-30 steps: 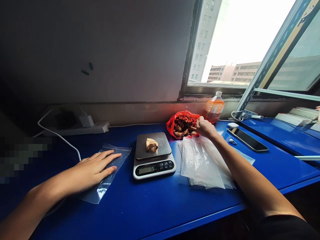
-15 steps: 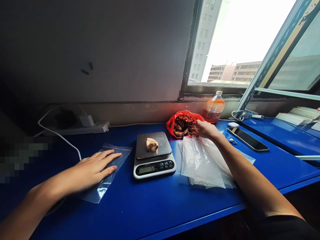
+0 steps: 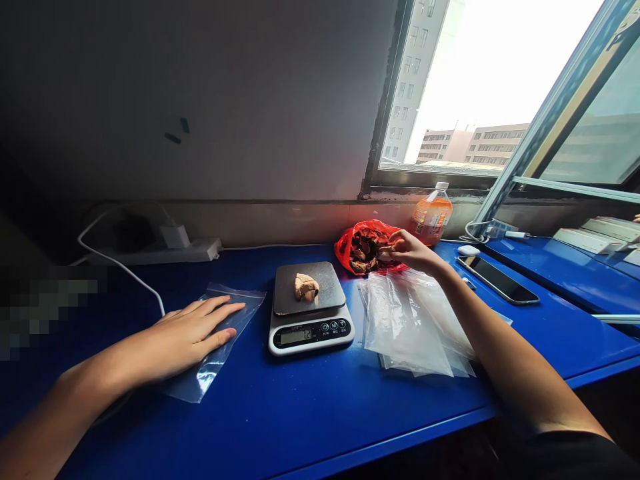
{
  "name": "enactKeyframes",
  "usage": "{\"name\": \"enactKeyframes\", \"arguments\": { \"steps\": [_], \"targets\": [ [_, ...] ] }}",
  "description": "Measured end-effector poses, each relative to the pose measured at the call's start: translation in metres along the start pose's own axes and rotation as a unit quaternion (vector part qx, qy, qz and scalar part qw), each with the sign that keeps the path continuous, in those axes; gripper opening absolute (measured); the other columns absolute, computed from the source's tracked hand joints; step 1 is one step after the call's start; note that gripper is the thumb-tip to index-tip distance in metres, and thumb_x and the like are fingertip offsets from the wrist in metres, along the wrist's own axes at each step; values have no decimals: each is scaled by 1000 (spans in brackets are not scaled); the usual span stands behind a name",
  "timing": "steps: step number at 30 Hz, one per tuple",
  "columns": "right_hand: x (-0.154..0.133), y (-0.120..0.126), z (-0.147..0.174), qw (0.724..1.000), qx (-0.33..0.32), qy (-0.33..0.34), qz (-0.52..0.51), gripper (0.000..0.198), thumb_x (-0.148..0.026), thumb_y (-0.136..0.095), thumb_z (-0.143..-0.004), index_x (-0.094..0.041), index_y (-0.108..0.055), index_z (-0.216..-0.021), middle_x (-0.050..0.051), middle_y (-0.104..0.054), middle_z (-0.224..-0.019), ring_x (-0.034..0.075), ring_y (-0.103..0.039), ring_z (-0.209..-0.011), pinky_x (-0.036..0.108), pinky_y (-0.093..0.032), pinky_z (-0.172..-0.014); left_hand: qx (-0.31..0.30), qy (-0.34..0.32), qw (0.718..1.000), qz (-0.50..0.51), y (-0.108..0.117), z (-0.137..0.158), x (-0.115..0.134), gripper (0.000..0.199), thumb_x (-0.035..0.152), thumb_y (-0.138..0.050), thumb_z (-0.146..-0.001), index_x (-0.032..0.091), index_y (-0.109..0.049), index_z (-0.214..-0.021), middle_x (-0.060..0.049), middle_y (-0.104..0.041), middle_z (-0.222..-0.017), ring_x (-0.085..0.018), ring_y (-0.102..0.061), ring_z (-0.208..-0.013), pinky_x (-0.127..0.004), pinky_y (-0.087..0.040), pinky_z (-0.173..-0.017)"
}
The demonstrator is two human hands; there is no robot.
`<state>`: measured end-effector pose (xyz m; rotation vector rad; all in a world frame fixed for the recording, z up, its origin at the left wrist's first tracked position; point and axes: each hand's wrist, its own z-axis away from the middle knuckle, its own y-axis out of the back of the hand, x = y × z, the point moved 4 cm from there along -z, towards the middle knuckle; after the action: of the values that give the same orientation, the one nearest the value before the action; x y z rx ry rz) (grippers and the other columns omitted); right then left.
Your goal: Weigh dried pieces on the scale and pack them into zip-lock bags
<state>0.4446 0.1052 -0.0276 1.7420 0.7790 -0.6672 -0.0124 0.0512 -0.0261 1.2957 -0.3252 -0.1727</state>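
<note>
A red thin-plastic bag (image 3: 343, 259) of dried brown slices (image 3: 361, 248) sits open near the back of the worktop (image 3: 245, 440), a glossy blue surface against a grey wall (image 3: 210, 80). The right hand (image 3: 410, 253) reaches over its mouth, thumb and fingers drawn together; whether they grip a slice I cannot tell. The hand covers part of the bag, and its forearm overlaps a stack of clear plastic bags (image 3: 400, 327) and partly hides a white earbud (image 3: 469, 283).

The left hand (image 3: 187, 337) lies flat, fingers spread, on a single clear zip bag (image 3: 213, 365), covering much of it. Between the hands, a curled tan dried piece (image 3: 305, 287) rests on a black-and-white digital scale (image 3: 307, 337); its buttons show M and T, and its digits are faint.

Behind, an orange-labelled plastic bottle (image 3: 433, 212) bears print too small to read. A window (image 3: 480, 73) glares above. At left, shadow swallows a white power strip (image 3: 200, 250), and a pixelated patch masks the edge.
</note>
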Motion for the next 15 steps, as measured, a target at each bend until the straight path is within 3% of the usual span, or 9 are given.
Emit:
{"name": "enactKeyframes", "arguments": {
  "steps": [3, 7, 9, 13, 15],
  "targets": [
    [2, 0, -2, 987, -24, -46, -150, 39, -35, -74, -68, -20, -51, -96, 7, -70, -89, 20, -69, -79, 27, -52, -61, 0, -3, 1000, 5, -1, -1, -1, 66, 64, -35, -89, 35, -35, -147, -1, -27, -158, -34, -18, -146, -56, -23, -116],
    [8, 7, -7, 979, 62, -44, -187, 34, -38, -71, -68, -19, -52, -89, 6, -67, -76, 18, -67, -67, 24, -45, -49, -1, -4, 1000, 11, -2, -2, -3, 65, 65, -36, -88, 37, -34, -147, -1, -27, -158, -35, -17, -146, -60, -21, -115],
    [8, 9, -7, 977, 83, -39, -192, 37, -41, -70, -67, -20, -51, -89, 4, -67, -76, 17, -67, -67, 25, -47, -51, 2, -5, 1000, 12, -3, -2, -4, 65, 65, -36, -88, 37, -35, -146, -2, -27, -158, -36, -17, -146, -61, -22, -114],
    [-2, 2, -4, 972, -9, 5, -235, 41, -38, -73, -65, -20, -54, -97, 7, -71, -95, 21, -69, -90, 33, -56, -75, 5, -8, 1000, 5, -3, -4, -3, 64, 64, -36, -89, 36, -36, -146, -2, -28, -157, -35, -17, -146, -59, -23, -114],
    [-5, 0, -2, 977, -46, 36, -204, 35, -34, -68, -71, -18, -57, -100, 9, -71, -99, 21, -69, -93, 35, -56, -81, 3, -6, 1000, -1, -3, -4, -2, 64, 64, -36, -88, 36, -35, -146, -2, -28, -157, -35, -19, -145, -58, -24, -114]
  ]
}}
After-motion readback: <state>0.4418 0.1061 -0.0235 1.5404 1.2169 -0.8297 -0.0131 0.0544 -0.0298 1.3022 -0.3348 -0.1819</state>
